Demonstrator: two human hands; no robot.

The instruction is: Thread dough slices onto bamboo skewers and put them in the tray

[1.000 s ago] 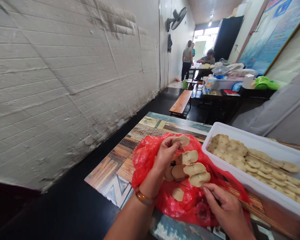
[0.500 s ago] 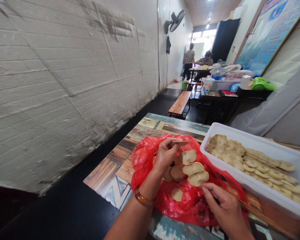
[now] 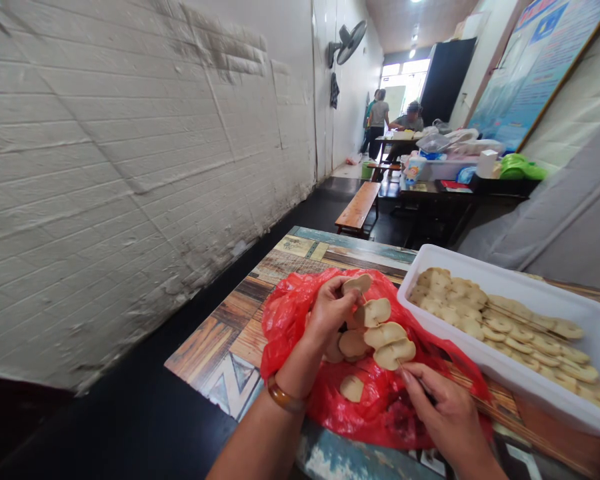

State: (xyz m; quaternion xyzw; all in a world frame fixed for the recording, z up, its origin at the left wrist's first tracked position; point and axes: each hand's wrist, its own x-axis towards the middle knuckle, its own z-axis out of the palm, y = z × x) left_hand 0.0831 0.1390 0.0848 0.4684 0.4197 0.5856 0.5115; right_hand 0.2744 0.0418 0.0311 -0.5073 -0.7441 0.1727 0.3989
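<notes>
My right hand is closed round the lower end of a thin skewer. Several flat, tan, round slices are threaded along it; whether they are dough, bean curd or something else I cannot tell. At the skewer's far end, my left hand pinches another tan slice between thumb and fingers, by the tip. Beneath both hands spreads a crumpled red plastic bag. Loose slices lie on it, some partly hidden by my left hand and the skewer.
A white plastic tub of filled skewers stands to the right on the patchwork-patterned table. Bare sticks lie beside it. Beyond are a wooden bench, a cluttered table and several people; a white wall runs along the left.
The slice in my left hand has turned from nearly edge-on to show its flat face. My right hand keeps its grip on the skewer. Another person shows at the far end.
</notes>
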